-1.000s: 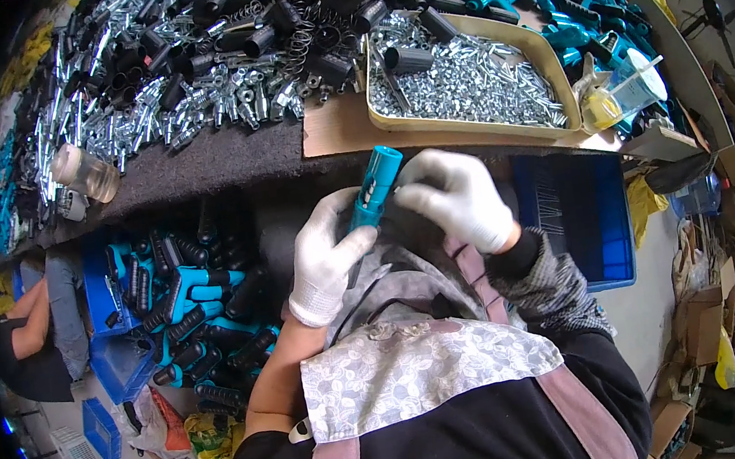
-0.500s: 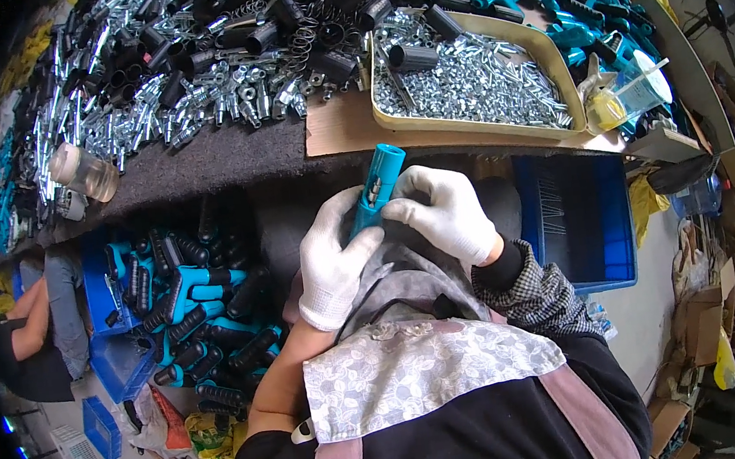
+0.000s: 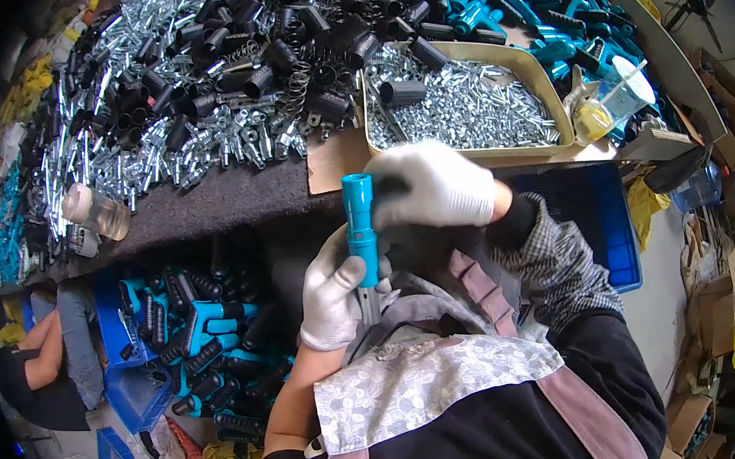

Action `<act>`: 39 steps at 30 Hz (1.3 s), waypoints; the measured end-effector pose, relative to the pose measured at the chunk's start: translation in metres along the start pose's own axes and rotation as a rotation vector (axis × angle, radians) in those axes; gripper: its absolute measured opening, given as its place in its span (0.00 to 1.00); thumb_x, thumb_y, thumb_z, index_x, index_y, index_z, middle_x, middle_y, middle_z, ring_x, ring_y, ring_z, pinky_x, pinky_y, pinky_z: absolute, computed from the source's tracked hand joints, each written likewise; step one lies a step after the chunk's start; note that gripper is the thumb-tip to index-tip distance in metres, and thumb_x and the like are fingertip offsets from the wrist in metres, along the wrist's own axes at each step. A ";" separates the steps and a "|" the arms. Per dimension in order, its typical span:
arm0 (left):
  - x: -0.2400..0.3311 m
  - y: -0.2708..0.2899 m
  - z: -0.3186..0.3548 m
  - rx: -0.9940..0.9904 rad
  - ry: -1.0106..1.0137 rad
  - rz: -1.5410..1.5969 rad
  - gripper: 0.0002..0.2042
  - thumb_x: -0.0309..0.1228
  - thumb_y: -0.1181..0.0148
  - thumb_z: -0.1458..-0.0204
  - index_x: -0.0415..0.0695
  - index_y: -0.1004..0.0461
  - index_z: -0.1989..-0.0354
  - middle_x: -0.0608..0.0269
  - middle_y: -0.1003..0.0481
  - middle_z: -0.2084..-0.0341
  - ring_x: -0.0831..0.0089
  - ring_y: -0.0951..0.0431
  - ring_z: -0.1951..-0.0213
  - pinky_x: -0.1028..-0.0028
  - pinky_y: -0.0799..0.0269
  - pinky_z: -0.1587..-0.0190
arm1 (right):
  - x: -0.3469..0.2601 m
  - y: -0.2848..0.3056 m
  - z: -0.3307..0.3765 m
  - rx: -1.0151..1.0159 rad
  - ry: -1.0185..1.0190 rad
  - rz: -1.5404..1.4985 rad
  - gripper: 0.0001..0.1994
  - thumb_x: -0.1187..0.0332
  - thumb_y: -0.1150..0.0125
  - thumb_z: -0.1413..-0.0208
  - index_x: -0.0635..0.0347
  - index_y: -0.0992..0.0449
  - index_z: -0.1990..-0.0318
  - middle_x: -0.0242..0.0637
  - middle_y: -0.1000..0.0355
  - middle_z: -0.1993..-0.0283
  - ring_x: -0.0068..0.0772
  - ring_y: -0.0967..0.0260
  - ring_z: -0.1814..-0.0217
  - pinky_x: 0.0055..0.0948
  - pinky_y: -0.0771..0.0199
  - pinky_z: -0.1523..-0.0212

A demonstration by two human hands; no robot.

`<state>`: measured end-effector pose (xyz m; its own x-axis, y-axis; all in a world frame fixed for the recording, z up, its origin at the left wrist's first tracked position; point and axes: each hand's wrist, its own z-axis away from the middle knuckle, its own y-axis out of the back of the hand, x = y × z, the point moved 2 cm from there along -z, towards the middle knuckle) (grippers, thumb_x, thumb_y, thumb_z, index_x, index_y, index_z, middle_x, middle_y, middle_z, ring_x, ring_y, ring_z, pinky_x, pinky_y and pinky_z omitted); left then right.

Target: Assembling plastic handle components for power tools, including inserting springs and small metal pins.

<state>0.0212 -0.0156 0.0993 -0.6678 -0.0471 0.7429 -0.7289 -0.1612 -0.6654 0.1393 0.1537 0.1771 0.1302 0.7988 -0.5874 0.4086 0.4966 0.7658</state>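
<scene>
Tube, teal w/ a grey metal lower end, is in the L hand, over the lap nr the table's front edge; it stands abt upright in view, open end up. L grip: gloved fingers & thumb wrapped round the tube's lower half. R hand, also in a white glove, is just beside the tube's top on the R; its fingertips are blurred, so can't tell if that grip holds anything or touches the tube.

Table has a tray of small metal pcs w/ a black sleeve on top, a jar far L & a cup on the R. Below, L: teal/black tools by a blue bin. Co-worker sits far L.
</scene>
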 end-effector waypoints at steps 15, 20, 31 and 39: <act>0.006 -0.004 0.011 0.030 0.028 -0.246 0.36 0.44 0.33 0.46 0.30 0.40 0.37 0.52 0.25 0.58 0.72 0.22 0.63 0.75 0.22 0.63 | 0.025 0.013 0.030 0.358 -0.185 -0.944 0.31 0.63 0.37 0.43 0.68 0.37 0.35 0.40 0.29 0.45 0.30 0.31 0.44 0.32 0.31 0.41; 0.006 -0.017 0.013 -0.062 0.091 -0.407 0.26 0.28 0.38 0.45 0.30 0.36 0.39 0.54 0.23 0.58 0.74 0.23 0.64 0.75 0.26 0.60 | 0.010 -0.029 0.056 0.370 -0.143 -1.493 0.44 0.54 0.32 0.45 0.62 0.51 0.28 0.51 0.32 0.41 0.45 0.31 0.39 0.46 0.32 0.37; -0.012 -0.008 0.017 -0.040 0.092 -0.443 0.26 0.37 0.40 0.42 0.31 0.34 0.40 0.59 0.24 0.62 0.77 0.26 0.67 0.77 0.28 0.61 | 0.004 -0.049 0.067 0.557 -0.274 -1.187 0.39 0.68 0.38 0.43 0.62 0.52 0.27 0.47 0.30 0.45 0.38 0.30 0.42 0.39 0.30 0.40; -0.006 -0.025 0.009 -0.006 0.021 -0.553 0.39 0.61 0.37 0.49 0.36 0.34 0.43 0.66 0.27 0.69 0.79 0.29 0.72 0.79 0.33 0.71 | -0.017 -0.042 0.072 0.292 -0.096 -0.296 0.27 0.68 0.36 0.47 0.61 0.32 0.39 0.46 0.28 0.49 0.42 0.28 0.47 0.36 0.29 0.43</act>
<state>0.0449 -0.0206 0.1122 -0.1884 0.0622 0.9801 -0.9725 -0.1509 -0.1773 0.1852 0.0950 0.1355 0.0469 0.5939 -0.8031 0.6780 0.5715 0.4622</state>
